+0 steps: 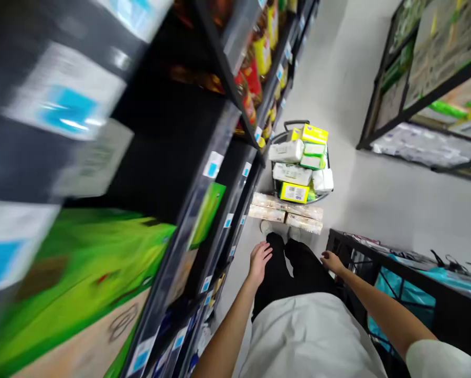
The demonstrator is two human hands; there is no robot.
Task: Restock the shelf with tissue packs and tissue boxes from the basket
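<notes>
My left hand (260,261) hangs over my left thigh, its fingers loosely spread and holding nothing. On the other side my right hand (331,261) is beside my right leg, close to the corner of a black rack; its fingers are loosely bent, with nothing visible in them. Past my feet stands a dark basket (279,137) with a handle, heaped with white packs (292,173), a yellow box (294,192) and green-and-white packs (313,155). Pale wrapped bundles (305,223) lie on the floor between the basket and my shoes (266,227). Neither hand touches them.
Tall black shelving (235,89) with price labels runs along my left, holding green packs (102,262) and red and yellow bags (255,68). To my right stands a black rack (377,252) with turquoise bags (406,299). Another stocked rack (416,110) is farther right.
</notes>
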